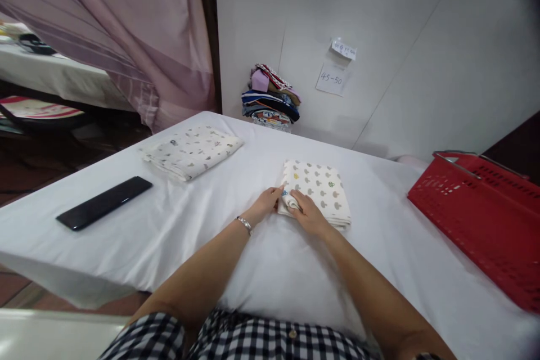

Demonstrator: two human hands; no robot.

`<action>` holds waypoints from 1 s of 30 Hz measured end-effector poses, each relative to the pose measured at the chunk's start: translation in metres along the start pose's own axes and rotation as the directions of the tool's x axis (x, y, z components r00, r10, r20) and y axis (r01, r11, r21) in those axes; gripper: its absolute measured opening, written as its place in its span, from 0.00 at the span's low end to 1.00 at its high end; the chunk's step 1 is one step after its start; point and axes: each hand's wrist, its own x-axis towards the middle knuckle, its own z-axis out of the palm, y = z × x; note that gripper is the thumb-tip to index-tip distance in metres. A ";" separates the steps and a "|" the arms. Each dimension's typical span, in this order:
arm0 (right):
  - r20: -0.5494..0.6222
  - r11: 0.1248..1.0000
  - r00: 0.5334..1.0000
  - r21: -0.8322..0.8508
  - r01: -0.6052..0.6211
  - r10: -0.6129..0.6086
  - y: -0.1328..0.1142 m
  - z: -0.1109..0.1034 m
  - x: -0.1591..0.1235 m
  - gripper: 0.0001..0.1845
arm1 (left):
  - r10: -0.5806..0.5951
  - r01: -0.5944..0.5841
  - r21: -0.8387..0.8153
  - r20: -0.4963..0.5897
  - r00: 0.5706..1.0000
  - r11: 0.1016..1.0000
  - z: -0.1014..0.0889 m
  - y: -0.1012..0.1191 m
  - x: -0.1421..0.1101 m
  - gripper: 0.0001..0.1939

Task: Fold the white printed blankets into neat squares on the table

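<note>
A folded white cloth [316, 185] printed with grey, yellow, green and blue motifs lies in front of me. My left hand [268, 204] pinches its left edge near the front corner, some fingertips hidden below the fabric. Across that same corner, my right hand [309, 214] has its fingers closed on a small rolled or turned-over bit of the cloth. Farther left lies a second folded cloth [194, 152], cream with small dark prints, which neither hand touches.
A white-covered table [236, 270] bears a long black flat object [105, 202] on the left and a red plastic basket [481, 219] on the right. Stacked clothes [272, 95] stand behind the table against the wall [379, 22]. A pink curtain [169, 28] hangs at upper left.
</note>
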 end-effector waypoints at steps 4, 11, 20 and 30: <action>-0.032 0.979 0.999 -0.199 0.037 -0.044 -0.010 0.012 -0.004 0.30 | 0.022 -0.023 0.038 0.008 1.000 0.999 -0.001 -0.001 0.000 0.33; 0.113 0.984 0.992 -0.165 0.067 -0.049 -0.012 -0.002 -0.005 0.37 | 0.065 -0.065 0.118 0.008 0.998 0.991 -0.001 -0.006 -0.002 0.38; -0.188 0.923 0.952 -0.258 -0.285 0.242 0.054 -0.054 0.034 0.28 | 0.060 -0.064 0.124 0.032 0.998 0.990 -0.003 -0.003 -0.006 0.30; -0.124 0.808 0.898 -0.398 -0.434 0.421 0.098 -0.044 0.029 0.31 | 0.047 -0.056 0.298 0.038 0.998 0.953 -0.001 0.001 -0.008 0.33</action>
